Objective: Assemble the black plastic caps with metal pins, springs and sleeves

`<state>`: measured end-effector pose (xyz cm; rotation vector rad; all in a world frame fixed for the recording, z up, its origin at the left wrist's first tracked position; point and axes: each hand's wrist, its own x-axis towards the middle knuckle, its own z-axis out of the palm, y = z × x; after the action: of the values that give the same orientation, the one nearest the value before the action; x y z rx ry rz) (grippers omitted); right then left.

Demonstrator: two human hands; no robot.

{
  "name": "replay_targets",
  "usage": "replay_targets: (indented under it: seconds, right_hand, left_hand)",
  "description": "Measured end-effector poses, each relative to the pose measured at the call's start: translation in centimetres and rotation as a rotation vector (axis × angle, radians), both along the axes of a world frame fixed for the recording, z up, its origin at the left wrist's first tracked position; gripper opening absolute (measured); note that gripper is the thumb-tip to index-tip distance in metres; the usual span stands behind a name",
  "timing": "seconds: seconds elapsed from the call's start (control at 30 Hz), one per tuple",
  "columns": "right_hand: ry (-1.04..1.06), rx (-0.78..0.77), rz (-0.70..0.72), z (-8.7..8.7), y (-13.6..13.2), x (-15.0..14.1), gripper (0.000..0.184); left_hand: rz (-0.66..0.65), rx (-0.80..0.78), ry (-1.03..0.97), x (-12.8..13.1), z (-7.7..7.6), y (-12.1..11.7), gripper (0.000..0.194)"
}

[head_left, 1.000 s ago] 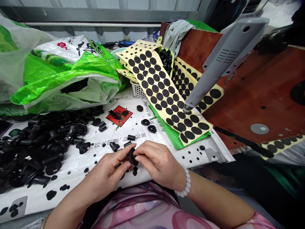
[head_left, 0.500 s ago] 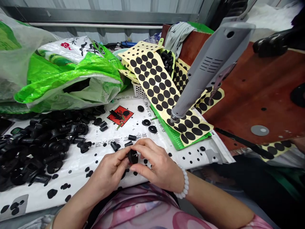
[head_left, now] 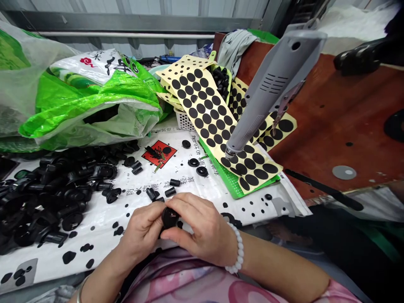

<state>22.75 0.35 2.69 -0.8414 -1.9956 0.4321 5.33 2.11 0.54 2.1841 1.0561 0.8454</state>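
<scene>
Between my hands, close to my body at the table's front edge, is a round black plastic part [head_left: 169, 218] with a flat disc face. My left hand [head_left: 142, 230] pinches its left side. My right hand [head_left: 202, 229] curls around it from the right, thumb below and fingers above. The part's rear side is hidden by my fingers. Just beyond my hands lie small black cylinders [head_left: 170, 192]. To the left spreads a heap of black plastic parts [head_left: 59, 193], some with discs and stems.
A grey electric screwdriver [head_left: 261, 90] hangs over sheets of round black stickers [head_left: 206, 113], which rest on a green tray [head_left: 235, 192]. Green and white bags [head_left: 94, 97] stand at the back left. Black discs [head_left: 202, 171] lie mid-table. A reddish-brown board [head_left: 331, 126] is at the right.
Both hands have shifted slightly left and toward my body with the black part. The part's disc face has turned a little. The hanging screwdriver has swung slightly left.
</scene>
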Motion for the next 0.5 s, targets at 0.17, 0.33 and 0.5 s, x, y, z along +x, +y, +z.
replay_targets:
  seconds: [0.17, 0.33, 0.5]
  right_hand:
    - [-0.046, 0.038, 0.022, -0.4, 0.6, 0.2, 0.043]
    - [0.044, 0.012, 0.022, 0.2, 1.0, 0.8, 0.044]
    - [0.088, -0.137, 0.021, 0.9, 0.8, 1.3, 0.008]
  left_hand:
    - [0.016, 0.057, 0.000, 0.0, 0.2, 0.0, 0.022]
    - [0.023, -0.028, -0.043, 0.2, 0.3, 0.3, 0.022]
    - [0.001, -0.003, 0.005, 0.3, 0.4, 0.1, 0.025]
